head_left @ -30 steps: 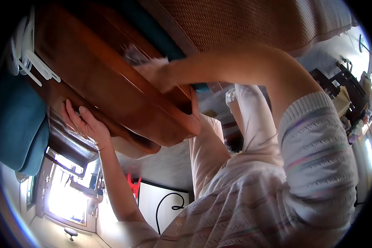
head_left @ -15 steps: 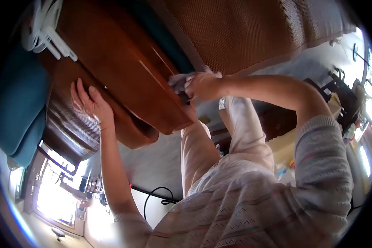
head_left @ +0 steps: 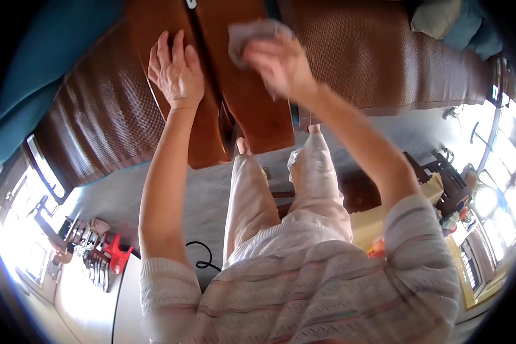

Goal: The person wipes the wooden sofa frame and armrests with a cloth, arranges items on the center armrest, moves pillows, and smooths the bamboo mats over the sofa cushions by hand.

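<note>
Two reddish-brown wooden armrests (head_left: 258, 117) lie side by side in front of me, with a dark gap between them. My left hand (head_left: 179, 77) rests on the left wooden armrest (head_left: 203, 137), palm down with fingers stretched out, holding nothing. A crumpled grey cloth (head_left: 241, 35) is gripped in my right hand (head_left: 284, 66), over the right armrest; motion blurs the fingers slightly. Whether the cloth presses on the wood is hard to make out.
Brown woven seat mats (head_left: 112, 109) stretch out on both sides of the armrests. Teal cushions (head_left: 26, 103) are at the left, more cushions (head_left: 461, 26) at the upper right. A black cable (head_left: 198, 252) loops at lower left, near a red plastic stool (head_left: 117, 252).
The view has turned, bringing the armrests nearly upright in frame. My right hand and the cloth have moved from the right armrest's outer edge to over its top. My left hand stays on the left armrest.
</note>
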Tool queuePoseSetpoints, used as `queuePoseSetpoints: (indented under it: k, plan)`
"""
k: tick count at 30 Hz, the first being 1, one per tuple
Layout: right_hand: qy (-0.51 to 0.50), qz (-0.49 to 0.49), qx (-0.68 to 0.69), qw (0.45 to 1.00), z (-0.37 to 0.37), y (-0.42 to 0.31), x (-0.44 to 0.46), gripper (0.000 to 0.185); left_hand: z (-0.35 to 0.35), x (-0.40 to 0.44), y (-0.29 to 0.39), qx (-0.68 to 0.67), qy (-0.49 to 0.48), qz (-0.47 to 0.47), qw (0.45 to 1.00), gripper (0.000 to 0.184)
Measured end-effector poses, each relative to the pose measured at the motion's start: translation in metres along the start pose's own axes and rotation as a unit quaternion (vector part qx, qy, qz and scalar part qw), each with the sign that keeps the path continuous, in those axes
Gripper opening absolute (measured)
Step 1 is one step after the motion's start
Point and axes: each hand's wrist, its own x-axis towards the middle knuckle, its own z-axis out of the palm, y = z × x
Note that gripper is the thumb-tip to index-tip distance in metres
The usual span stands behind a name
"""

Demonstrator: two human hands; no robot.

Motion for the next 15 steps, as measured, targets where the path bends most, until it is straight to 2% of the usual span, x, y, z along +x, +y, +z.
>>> queuePoseSetpoints:
  k: [1, 3, 5, 6, 7, 9, 11, 12, 13, 15]
  plan:
    - [0.009, -0.012, -0.028, 0.999, 0.006, 0.013, 0.021, 0.018, 0.000, 0.000, -0.001, -0.007, 0.008, 0.004, 1.000, 0.035]
    - [0.031, -0.023, 0.005, 0.999, 0.019, 0.034, 0.062, 0.019, 0.001, 0.000, -0.002, -0.031, 0.019, -0.003, 0.999, 0.035]
    - [0.041, -0.014, -0.053, 0.998, 0.010, 0.020, 0.093, 0.017, 0.001, 0.001, -0.002, -0.055, 0.045, -0.002, 0.997, 0.034]
    - [0.167, -0.075, -0.097, 0.978, 0.013, 0.008, 0.099, 0.009, 0.002, 0.001, -0.003, -0.064, 0.054, -0.001, 0.996, 0.034]
    - [0.138, -0.049, -0.099, 0.984, 0.019, 0.001, 0.092, 0.006, 0.004, 0.001, -0.005, -0.073, 0.064, 0.001, 0.995, 0.034]
    - [0.083, 0.002, -0.102, 0.991, 0.043, -0.009, 0.059, 0.016, 0.004, 0.001, -0.008, -0.090, 0.068, 0.007, 0.994, 0.034]
    - [0.003, -0.035, -0.064, 0.997, 0.033, -0.057, -0.003, 0.018, 0.005, 0.000, -0.014, -0.184, 0.055, -0.012, 0.981, 0.035]
    - [-0.010, -0.053, -0.043, 0.998, 0.031, -0.072, -0.023, 0.017, -0.015, -0.001, -0.016, -0.244, 0.040, -0.035, 0.968, 0.034]
    - [-0.083, -0.009, -0.026, 0.996, 0.019, -0.091, -0.041, 0.015, -0.031, -0.008, -0.017, -0.249, 0.038, -0.042, 0.967, 0.032]
    - [-0.139, -0.010, 0.007, 0.990, 0.006, -0.116, -0.081, 0.012, -0.068, -0.026, -0.029, -0.261, 0.037, -0.052, 0.963, 0.029]
